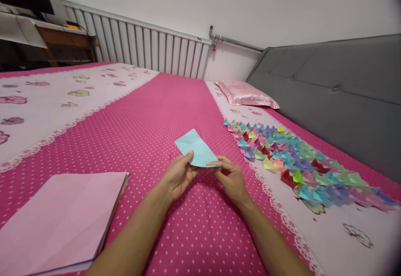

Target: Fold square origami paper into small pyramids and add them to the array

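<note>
A folded light blue paper is held just above the pink dotted bedspread. My left hand pinches its near left edge with thumb and fingers closed. My right hand pinches the near right corner, fingers closed on it. The paper's far end points away from me. To the right lies a spread of several folded paper shapes in many colours. A stack of paper sheets with a pink top sheet lies at the near left.
A pink satin pillow lies at the head of the bed. A grey padded headboard runs along the right. A white radiator lines the far wall. A wooden desk stands far left.
</note>
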`<state>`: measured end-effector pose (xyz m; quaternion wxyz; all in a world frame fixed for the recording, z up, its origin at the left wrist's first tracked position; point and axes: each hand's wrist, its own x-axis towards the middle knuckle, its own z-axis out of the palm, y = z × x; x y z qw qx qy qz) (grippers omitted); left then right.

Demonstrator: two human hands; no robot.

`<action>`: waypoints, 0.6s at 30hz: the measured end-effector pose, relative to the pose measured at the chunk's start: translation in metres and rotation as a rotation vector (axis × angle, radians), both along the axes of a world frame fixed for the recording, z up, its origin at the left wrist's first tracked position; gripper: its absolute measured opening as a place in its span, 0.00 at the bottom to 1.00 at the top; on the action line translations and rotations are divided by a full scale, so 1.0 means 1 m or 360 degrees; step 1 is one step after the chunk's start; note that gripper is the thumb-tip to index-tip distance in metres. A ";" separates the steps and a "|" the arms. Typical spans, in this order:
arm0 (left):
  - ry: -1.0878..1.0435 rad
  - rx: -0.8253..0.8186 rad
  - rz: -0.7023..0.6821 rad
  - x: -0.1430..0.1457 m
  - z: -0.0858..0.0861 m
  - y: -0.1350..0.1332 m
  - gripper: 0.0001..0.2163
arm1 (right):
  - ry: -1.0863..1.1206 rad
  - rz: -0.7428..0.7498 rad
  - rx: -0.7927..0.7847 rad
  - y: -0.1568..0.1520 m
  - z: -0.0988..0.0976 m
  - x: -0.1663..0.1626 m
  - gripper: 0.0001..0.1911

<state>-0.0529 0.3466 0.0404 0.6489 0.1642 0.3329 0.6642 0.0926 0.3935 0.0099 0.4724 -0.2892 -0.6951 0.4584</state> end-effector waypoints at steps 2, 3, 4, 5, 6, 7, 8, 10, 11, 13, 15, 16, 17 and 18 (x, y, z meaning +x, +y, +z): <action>-0.0006 0.0009 -0.0028 0.001 0.000 -0.001 0.09 | 0.0003 -0.0060 0.0002 0.000 0.000 0.000 0.05; -0.0005 0.0008 -0.0037 0.001 0.000 -0.001 0.09 | 0.0005 -0.0089 -0.0003 0.000 0.001 0.000 0.05; -0.0002 0.0010 -0.0046 0.002 0.000 -0.002 0.09 | 0.0017 -0.0115 -0.0017 -0.001 0.001 0.000 0.05; 0.0003 0.0019 -0.0056 0.002 0.001 -0.003 0.09 | 0.0037 -0.0135 -0.0047 -0.001 0.001 0.000 0.05; 0.0017 0.0033 -0.0070 0.003 0.001 -0.003 0.08 | 0.0066 -0.0152 -0.0091 -0.001 0.000 0.000 0.06; 0.0041 0.0049 -0.0088 0.003 0.001 -0.004 0.08 | 0.0098 -0.0166 -0.0141 -0.002 0.000 0.000 0.06; 0.0081 0.0068 -0.0108 0.004 0.000 -0.005 0.07 | 0.0126 -0.0179 -0.0191 -0.002 0.000 0.000 0.07; 0.0206 0.0115 -0.0144 0.004 -0.001 -0.006 0.09 | 0.0159 -0.0204 -0.0264 -0.002 -0.002 -0.001 0.09; 0.0276 0.0136 -0.0143 0.004 -0.002 -0.006 0.10 | 0.0164 -0.0211 -0.0284 -0.002 -0.003 -0.001 0.09; 0.0398 0.0125 -0.0104 0.004 -0.005 -0.005 0.12 | 0.0177 -0.0225 -0.0311 -0.003 -0.004 -0.002 0.11; 0.0479 0.0047 -0.0059 0.004 -0.007 -0.005 0.11 | 0.0199 -0.0238 -0.0331 -0.003 -0.004 -0.002 0.13; 0.0501 0.0008 -0.0051 0.004 -0.008 -0.004 0.10 | 0.0213 -0.0242 -0.0342 -0.003 -0.003 -0.002 0.14; 0.0515 -0.0018 -0.0056 0.004 -0.008 -0.004 0.10 | 0.0226 -0.0238 -0.0354 -0.004 -0.003 -0.002 0.15; 0.0519 -0.0029 -0.0062 0.004 -0.008 -0.004 0.10 | 0.0237 -0.0231 -0.0367 -0.004 -0.002 -0.002 0.17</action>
